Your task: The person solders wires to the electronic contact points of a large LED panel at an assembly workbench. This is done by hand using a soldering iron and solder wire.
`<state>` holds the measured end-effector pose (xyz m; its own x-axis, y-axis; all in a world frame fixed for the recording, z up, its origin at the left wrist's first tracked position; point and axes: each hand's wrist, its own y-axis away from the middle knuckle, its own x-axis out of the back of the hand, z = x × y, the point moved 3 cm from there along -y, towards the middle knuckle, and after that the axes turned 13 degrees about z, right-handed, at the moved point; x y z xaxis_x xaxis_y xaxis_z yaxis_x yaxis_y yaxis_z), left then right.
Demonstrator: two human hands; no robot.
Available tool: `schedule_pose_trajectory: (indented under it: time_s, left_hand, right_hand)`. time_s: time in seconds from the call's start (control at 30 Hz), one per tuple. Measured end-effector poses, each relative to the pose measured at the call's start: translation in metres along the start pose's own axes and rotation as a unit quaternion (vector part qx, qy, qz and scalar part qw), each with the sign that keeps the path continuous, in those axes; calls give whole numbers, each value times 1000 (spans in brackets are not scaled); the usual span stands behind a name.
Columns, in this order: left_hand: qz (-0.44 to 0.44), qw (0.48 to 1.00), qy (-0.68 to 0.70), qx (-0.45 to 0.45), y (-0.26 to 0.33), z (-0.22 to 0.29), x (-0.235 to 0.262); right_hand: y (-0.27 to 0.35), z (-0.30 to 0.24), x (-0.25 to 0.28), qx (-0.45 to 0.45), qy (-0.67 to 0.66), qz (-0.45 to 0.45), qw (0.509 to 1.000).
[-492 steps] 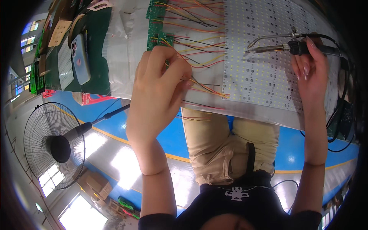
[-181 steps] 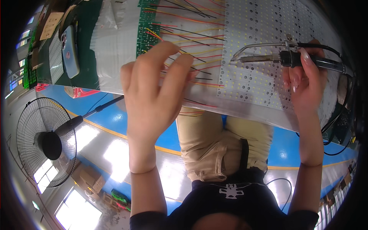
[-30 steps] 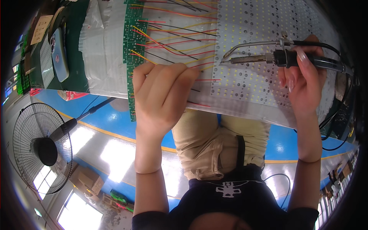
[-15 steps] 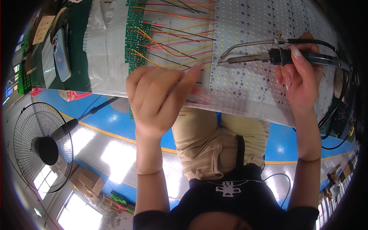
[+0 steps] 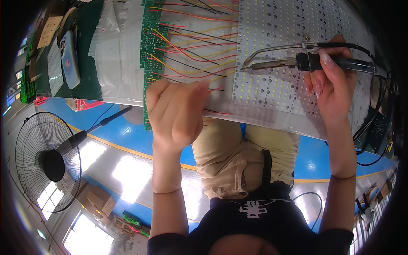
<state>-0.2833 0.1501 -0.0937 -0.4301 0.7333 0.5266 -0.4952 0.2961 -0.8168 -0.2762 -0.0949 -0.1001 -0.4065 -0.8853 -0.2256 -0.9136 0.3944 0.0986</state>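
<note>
L hand is over the wired end of the board, palm down w/ fingers curled in and thumb close to the index finger, so that grip is nearly closed. Couple of thin wire ends stick out just right of the fingertips, but the hand blocks the view, so can't tell if it's actually pinching one.

R hand has a proper hold on the black-handled soldering iron w/ a metal barrel: thumb along the near side, fingers wrapped under, basically closed around the handle. Iron lies roughly sideways, tip pointing L, well clear of the fingers. A thin curved metal tube is clamped along it and ends right by the tip. Tip's over the L edge of the flat white panel dotted w/ small yellowish squares and round holes; can't tell if it's touching.

Between panel and L hand: loose red, black & yellow wires, fanned out from the long narrow green circuit board. Board's lower end pokes out past the L wrist, over the desk edge.

FYI, pale blue phone is on the green part of the desk, far L, and a black round fan stands below.
</note>
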Motion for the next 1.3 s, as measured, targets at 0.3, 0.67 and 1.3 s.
schedule_pose_trajectory:
  time_s: [0.3, 0.67, 1.3]
  left_hand:
    - [-41, 998, -37, -1, 1, 4, -5]
    - [-43, 998, -54, -16, 3, 3, -6]
    - [-36, 998, -56, -17, 4, 3, -6]
  right_hand:
    - [3, 1, 1, 10, -4, -27, 1000]
    - [8, 1, -5, 27, 10, -39, 999]
    - [10, 1, -2, 11, 26, -29, 999]
